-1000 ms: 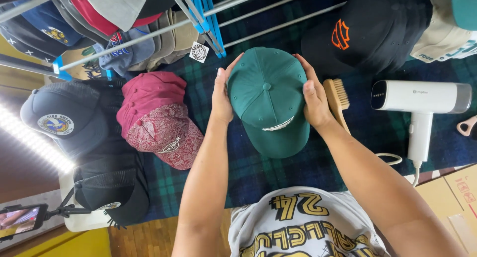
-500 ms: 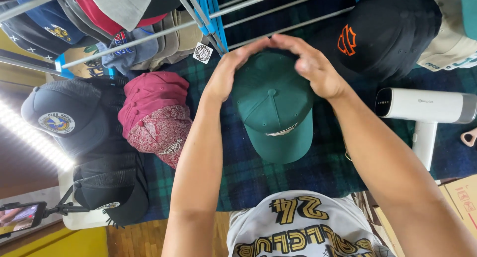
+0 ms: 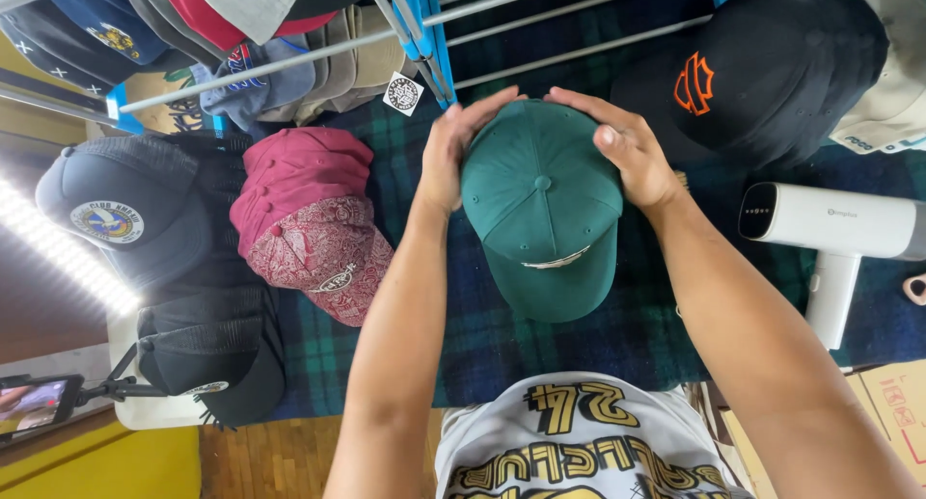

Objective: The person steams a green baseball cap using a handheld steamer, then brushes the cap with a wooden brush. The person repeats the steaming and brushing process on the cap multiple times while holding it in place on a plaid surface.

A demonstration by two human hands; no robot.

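Green cap's (image 3: 542, 205) far rim under both hands; white handheld device (image 3: 834, 231) cropped at right edge.

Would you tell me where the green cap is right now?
In the head view, the green cap lies mid-frame on the plaid cloth, cupped between the left hand and right hand, right of the maroon cap.

Wooden floor (image 3: 280, 456), plaid blanket (image 3: 502, 350)

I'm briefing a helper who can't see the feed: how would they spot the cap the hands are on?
On the dark plaid cloth, look at the middle, just below the blue drying rack. The green cap sits there with the left hand and right hand cupping its crown. It is the only plain green one; the neighbours are maroon or black.
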